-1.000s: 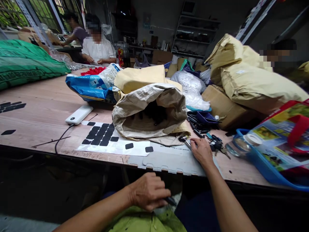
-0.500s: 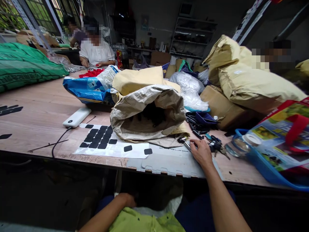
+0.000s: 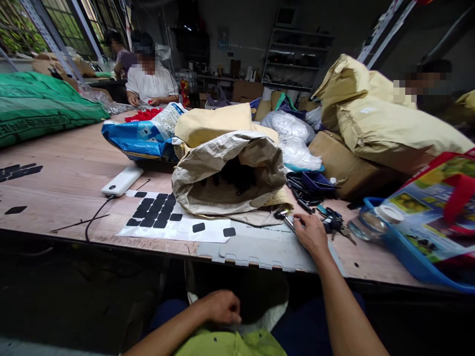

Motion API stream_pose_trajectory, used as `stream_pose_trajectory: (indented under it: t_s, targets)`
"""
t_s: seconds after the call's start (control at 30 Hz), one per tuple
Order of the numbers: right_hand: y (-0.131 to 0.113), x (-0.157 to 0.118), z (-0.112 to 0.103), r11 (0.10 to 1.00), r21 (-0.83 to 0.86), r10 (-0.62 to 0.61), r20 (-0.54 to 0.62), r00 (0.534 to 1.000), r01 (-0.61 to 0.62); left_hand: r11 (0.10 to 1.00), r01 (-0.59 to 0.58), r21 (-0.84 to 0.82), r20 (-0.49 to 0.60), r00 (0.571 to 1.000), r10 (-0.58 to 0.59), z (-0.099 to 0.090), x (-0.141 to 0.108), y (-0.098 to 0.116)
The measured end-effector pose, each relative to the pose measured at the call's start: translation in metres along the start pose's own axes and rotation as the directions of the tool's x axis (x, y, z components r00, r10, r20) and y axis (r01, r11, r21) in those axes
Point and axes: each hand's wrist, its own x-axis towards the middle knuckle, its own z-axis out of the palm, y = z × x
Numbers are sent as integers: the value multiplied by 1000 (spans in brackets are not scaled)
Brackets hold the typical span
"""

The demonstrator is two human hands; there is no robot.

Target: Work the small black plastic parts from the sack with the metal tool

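Observation:
My right hand (image 3: 310, 233) rests at the table's front right, its fingers on a shiny metal tool (image 3: 287, 220) whose round end lies by the mouth of a paper-lined sack (image 3: 185, 183). Dark items, too dim to tell, lie inside that sack. Down in my lap, my left hand (image 3: 224, 307) has its fingers curled above a pale open bag (image 3: 276, 309); whether it holds anything is hidden. Black rounded pads (image 3: 156, 210) lie in rows on a white sheet (image 3: 178, 235), left of a grey board (image 3: 256, 247).
A white power bank (image 3: 122, 181) with a cable lies left. Keys (image 3: 347, 235), a clear jar (image 3: 367, 225) and a blue basket (image 3: 411, 262) are at the right. Behind stand a blue bag (image 3: 139, 138) and yellow sacks (image 3: 401, 128). Several people sit farther back.
My left hand has risen out of the pale bag in my lap and moved right, so its curled fingers now show. My right hand stays at the metal tool. The view has shifted slightly.

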Motion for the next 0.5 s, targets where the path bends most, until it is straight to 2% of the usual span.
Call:
stream_pose_trajectory:
  t_s: [0.07,0.1,0.17,0.2,0.27,0.33,0.5]
  targets:
    - [0,0,0,1000,1,-5,-5,1000,5,981,-136,-140,117,981,153,6,6,21]
    - [0,0,0,1000,1,-8,-5,1000,8,966,-183,-185,207,953,221,11,10,29]
    - [0,-1,-1,1000,-2,-11,-5,1000,11,965,-236,-117,347,900,262,24,19,37]
    - [0,-1,-1,1000,-3,-13,-7,1000,13,968,-252,-9,362,901,238,31,22,36]
    - [0,-1,-1,1000,-4,-17,-10,1000,17,944,-229,236,320,936,147,44,28,30]
    - [0,-1,-1,1000,1,-20,-7,1000,20,917,-185,353,330,942,64,52,32,21]
    - [-2,-2,-2,1000,3,-8,-3,1000,8,946,-207,250,545,838,39,56,48,15]
